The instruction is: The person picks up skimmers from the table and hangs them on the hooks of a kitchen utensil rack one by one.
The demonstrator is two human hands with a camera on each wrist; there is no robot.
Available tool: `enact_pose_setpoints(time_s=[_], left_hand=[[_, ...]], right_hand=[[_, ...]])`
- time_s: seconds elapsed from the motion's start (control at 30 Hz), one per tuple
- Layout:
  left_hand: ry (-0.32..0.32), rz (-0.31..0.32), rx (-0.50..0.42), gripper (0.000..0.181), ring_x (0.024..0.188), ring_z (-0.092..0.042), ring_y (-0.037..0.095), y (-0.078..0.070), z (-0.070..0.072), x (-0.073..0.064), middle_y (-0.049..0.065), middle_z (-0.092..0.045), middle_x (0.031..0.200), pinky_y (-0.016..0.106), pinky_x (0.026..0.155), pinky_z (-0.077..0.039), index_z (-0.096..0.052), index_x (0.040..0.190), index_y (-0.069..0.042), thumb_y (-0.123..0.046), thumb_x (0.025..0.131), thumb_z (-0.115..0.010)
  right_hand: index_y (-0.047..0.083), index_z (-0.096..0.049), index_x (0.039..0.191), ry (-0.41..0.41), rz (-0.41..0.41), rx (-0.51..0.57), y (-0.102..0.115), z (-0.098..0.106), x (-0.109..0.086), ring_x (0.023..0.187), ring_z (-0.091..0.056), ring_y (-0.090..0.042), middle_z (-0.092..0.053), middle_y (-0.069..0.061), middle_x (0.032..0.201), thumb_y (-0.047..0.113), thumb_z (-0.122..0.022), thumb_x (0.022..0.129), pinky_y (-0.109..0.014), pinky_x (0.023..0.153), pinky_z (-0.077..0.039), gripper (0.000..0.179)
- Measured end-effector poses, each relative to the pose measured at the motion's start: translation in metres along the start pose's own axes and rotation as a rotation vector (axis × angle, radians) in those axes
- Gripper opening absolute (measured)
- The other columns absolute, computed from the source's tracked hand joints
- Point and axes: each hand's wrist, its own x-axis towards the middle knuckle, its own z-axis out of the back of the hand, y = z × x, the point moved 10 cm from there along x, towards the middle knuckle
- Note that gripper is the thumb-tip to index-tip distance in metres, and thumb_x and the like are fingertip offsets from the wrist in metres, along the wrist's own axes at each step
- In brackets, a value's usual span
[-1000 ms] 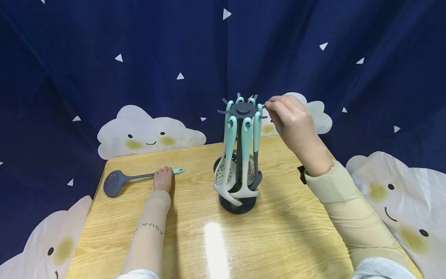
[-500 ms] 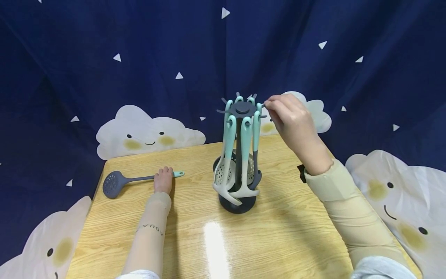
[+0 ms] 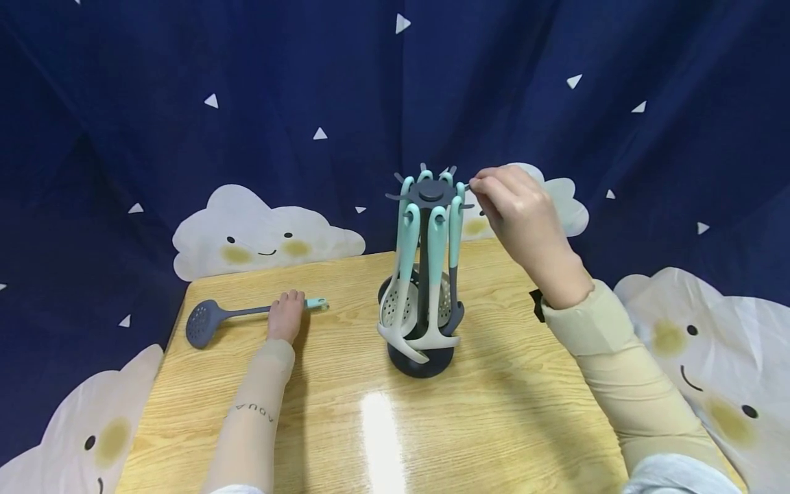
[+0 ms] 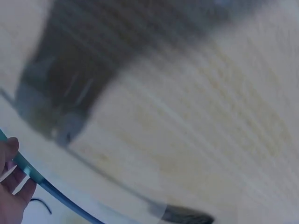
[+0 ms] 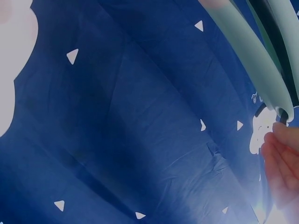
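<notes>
My left hand [image 3: 286,315] grips a dark-blue skimmer [image 3: 205,324] by its mint handle, at the left of the table. In the left wrist view the fingers and thumb pinch the mint part of the handle [image 4: 29,171]. The skimmer's perforated head points left and is slightly tilted, with a shadow by the handle's tip. A dark utensil rack [image 3: 424,267] stands at the middle, hung with several mint-handled utensils, among them pale ladles [image 3: 434,341]. My right hand [image 3: 518,213] pinches the tip of one of the rack's hooks between thumb and fingers, also seen in the right wrist view.
The wooden table [image 3: 345,418] ends at the back against a navy curtain [image 3: 278,82] with white triangles and clouds. A small black item [image 3: 536,305] shows at the table's right edge, partly behind the right wrist.
The left hand has shifted slightly left and the skimmer has tilted in it, its head now looking narrower. The right hand stays at the rack's hook.
</notes>
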Motion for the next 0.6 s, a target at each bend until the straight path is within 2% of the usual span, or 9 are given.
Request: enact_pose_setpoints(time_s=[0.23,0.5,0.6], left_hand=[[-0.146,-0.058,-0.054,0.031,0.091,-0.054,0.035,0.001,0.038,0.007,0.017,-0.054,0.103,0.044,0.075,-0.049,-0.05,0.109,0.003,0.012,0.08,-0.059],[-0.188,-0.066,-0.132,0.035,0.096,-0.048,0.035,-0.004,0.072,0.016,0.019,-0.051,0.111,0.045,0.076,-0.047,-0.043,0.116,0.004,0.013,0.084,-0.052],[-0.238,-0.076,-0.183,0.034,0.097,-0.048,0.035,-0.009,0.089,0.018,0.019,-0.052,0.112,0.044,0.076,-0.047,-0.044,0.118,0.004,0.012,0.086,-0.05]], right_hand=[[-0.006,-0.06,0.086,0.016,0.013,-0.016,0.001,-0.001,0.001,0.08,-0.057,-0.031,-0.062,-0.019,0.086,-0.011,-0.058,0.082,-0.037,0.075,-0.05,0.007],[-0.006,-0.06,0.085,0.025,0.016,-0.02,0.001,-0.003,0.001,0.08,-0.057,-0.03,-0.062,-0.018,0.085,-0.012,-0.058,0.081,-0.037,0.075,-0.05,0.007],[-0.006,-0.06,0.085,0.03,0.015,-0.024,0.001,-0.003,0.001,0.08,-0.057,-0.03,-0.062,-0.018,0.085,-0.01,-0.057,0.082,-0.036,0.074,-0.05,0.006]])
